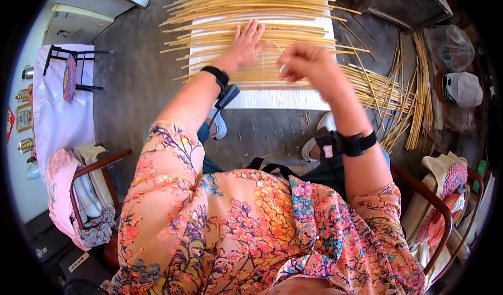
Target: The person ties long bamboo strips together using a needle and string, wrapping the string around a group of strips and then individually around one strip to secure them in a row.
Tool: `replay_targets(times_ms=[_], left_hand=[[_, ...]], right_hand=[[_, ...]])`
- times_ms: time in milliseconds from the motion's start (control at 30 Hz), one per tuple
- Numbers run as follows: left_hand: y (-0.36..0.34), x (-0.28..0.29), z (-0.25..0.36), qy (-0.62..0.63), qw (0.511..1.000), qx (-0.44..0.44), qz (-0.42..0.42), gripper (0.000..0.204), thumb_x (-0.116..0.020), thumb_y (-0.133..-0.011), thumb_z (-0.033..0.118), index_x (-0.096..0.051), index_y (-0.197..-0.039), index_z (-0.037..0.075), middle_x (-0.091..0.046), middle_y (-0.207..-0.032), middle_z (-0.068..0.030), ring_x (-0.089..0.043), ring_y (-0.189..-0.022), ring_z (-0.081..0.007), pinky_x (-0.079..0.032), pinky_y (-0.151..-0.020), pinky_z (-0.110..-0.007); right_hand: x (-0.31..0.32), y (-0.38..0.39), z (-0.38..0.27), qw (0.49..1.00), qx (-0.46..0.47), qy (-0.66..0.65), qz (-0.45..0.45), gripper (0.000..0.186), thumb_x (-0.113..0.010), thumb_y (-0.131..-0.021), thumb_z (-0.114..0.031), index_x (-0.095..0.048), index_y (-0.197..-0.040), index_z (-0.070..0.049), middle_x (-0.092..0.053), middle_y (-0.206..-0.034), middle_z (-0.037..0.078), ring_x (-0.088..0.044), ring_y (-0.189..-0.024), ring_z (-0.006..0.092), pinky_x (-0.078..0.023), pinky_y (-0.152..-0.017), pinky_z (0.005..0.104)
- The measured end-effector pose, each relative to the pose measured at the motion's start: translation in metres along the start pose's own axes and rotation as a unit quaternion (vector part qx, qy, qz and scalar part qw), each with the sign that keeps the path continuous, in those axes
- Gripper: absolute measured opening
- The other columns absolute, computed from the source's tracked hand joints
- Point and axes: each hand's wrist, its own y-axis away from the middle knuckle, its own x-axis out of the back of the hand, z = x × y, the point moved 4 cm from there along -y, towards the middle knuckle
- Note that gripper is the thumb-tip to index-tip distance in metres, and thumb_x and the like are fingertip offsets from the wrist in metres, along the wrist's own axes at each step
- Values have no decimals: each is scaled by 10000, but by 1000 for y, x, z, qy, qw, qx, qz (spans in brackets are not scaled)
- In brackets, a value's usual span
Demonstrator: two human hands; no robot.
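Yellow sticks (pixel 251 4) lie side by side, left to right, across a white surface (pixel 283 100), their ends overhanging its left and right edges. The left hand (pixel 249 46) rests palm down on the sticks, fingers slightly spread. The right hand (pixel 309 67), blurred, is just to its right and curled, thumb and fingertips pinching a thin pale strand (pixel 279 46) that loops between the hands. A dark band encircles each forearm. Further sticks lie in a loose pile (pixel 419 96) at right on the grey floor (pixel 262 138); small clippings dot its near part.
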Motion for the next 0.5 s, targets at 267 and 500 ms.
replay_targets(times_ms=[267, 500], left_hand=[[42, 33, -8, 30, 990, 44, 133, 610, -337, -937, 455, -325, -1360, 15, -256, -1416, -253, -220, -1329, -376, -194, -1062, -505], [71, 5, 31, -69, 993, 68, 69, 648, -339, -920, 503, -292, -1386, 57, -221, -1447, -208, -164, -1358, -337, -132, -1073, -531]], right_hand=[[50, 13, -42, 945, 209, -93, 234, 97, -568, -882, -97, -589, -920, -9, -644, -865, 88, -654, -758, 161, -535, -634, 235], [66, 17, -54, 905, 315, -160, 235, 120, -528, -911, -118, -553, -969, -16, -642, -918, 126, -659, -789, 198, -553, -669, 269]])
